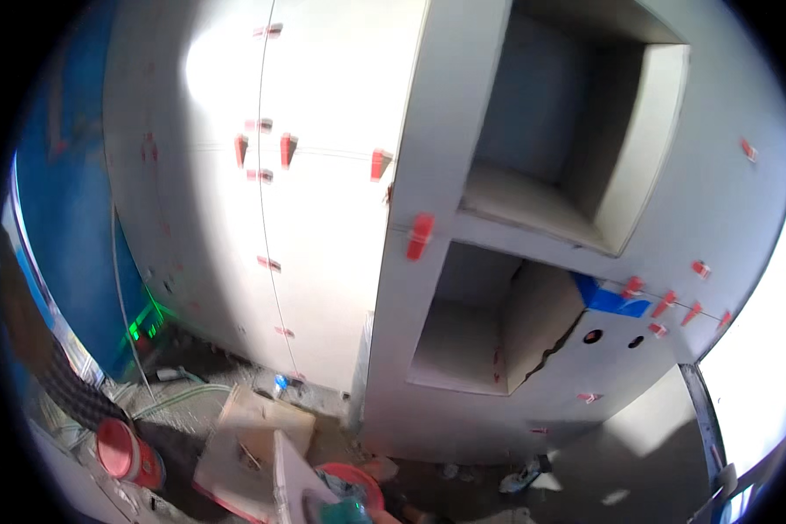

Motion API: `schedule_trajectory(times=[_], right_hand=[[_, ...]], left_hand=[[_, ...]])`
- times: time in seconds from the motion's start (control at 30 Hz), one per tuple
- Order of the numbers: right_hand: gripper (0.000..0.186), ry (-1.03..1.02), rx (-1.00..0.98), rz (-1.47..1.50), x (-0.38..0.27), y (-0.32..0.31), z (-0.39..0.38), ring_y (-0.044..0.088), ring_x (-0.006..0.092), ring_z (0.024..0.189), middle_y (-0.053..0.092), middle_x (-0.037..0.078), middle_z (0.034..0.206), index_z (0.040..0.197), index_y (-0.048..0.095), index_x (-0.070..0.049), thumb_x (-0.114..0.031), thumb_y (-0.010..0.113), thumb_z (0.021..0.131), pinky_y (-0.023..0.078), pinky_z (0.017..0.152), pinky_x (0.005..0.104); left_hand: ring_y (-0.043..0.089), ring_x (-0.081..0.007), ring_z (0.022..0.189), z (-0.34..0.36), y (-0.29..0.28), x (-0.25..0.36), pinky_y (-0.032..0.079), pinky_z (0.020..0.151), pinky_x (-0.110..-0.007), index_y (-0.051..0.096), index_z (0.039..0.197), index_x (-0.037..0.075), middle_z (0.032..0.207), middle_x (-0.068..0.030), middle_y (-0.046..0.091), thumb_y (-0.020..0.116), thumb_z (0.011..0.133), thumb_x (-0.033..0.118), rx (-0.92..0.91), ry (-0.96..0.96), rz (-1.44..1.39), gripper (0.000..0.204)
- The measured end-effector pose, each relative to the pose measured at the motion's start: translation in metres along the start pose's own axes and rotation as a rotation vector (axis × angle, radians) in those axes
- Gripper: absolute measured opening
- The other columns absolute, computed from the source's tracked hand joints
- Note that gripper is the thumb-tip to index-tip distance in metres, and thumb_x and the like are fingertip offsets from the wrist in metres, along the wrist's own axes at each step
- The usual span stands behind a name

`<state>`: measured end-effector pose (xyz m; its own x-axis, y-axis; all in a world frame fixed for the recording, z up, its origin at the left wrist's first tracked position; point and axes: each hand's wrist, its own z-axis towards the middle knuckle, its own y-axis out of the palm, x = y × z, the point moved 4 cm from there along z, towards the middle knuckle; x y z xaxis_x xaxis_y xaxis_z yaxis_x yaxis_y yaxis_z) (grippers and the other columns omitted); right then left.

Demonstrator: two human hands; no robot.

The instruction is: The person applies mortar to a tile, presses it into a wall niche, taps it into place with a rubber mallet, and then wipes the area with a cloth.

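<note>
No hands in shot, grip unknown | pale grey tiled wall (323,175) with red plastic levelling clips (419,236) dead ahead | risk: loose tile offcuts (253,437) and red round bucket (127,454) on floor's lower-left edge, easy trip | blue tape (607,297) at cracked niche.

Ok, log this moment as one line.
hands: not in view | ahead: tiled wall with red clips, two niches | floor: red bucket

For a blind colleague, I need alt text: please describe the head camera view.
A grey tiled wall with two square niches is held by red levelling clips, with blue tape near the lower niche. Below, on a dusty floor, lie a red bucket and tile pieces. No hands show.
</note>
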<state>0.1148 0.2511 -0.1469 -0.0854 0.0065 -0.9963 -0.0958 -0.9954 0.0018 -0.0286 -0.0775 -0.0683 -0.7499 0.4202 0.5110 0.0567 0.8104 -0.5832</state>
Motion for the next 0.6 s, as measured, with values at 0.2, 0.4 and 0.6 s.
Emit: schedule_trajectory(times=[0.2, 0.4, 0.6], right_hand=[[0.038, 0.048, 0.388, -0.059, -0.174, -0.036, -0.055, 0.064, 0.0171, 0.088, 0.070, 0.006, 0.097, 0.110, 0.066, 0.000, -0.007, 0.071, 0.072, 0.051, 0.081, 0.0330], [0.038, -0.064, 0.752, 0.407, -0.311, -0.056, -0.099, 0.066, 0.0216, 0.091, 0.067, 0.011, 0.101, 0.107, 0.062, 0.000, 0.003, 0.068, 0.070, 0.054, 0.083, 0.0361], [0.045, -0.340, 1.034, 0.591, -0.396, -0.075, -0.134, 0.065, 0.0244, 0.090, 0.064, 0.011, 0.101, 0.116, 0.055, 0.002, 0.004, 0.065, 0.073, 0.055, 0.080, 0.0383]], left_hand=[[0.053, -0.0218, 0.070, -0.050, -0.073, -0.069, 0.046, 0.067, -0.036, 0.064, 0.103, 0.002, 0.079, -0.0065, 0.059, 0.058, 0.095, 0.035, -0.404, 0.318, -0.173, 0.035], [0.061, -0.0202, 0.087, -0.160, -0.041, -0.078, 0.050, 0.078, -0.035, 0.066, 0.101, 0.004, 0.095, -0.0070, 0.066, 0.064, 0.091, 0.026, -0.613, 0.658, -0.501, 0.024], [0.064, -0.0291, 0.073, -0.260, -0.063, -0.009, 0.050, 0.067, -0.040, 0.068, 0.088, 0.001, 0.079, -0.0146, 0.065, 0.071, 0.084, 0.020, -0.393, 1.401, -0.050, 0.020]])
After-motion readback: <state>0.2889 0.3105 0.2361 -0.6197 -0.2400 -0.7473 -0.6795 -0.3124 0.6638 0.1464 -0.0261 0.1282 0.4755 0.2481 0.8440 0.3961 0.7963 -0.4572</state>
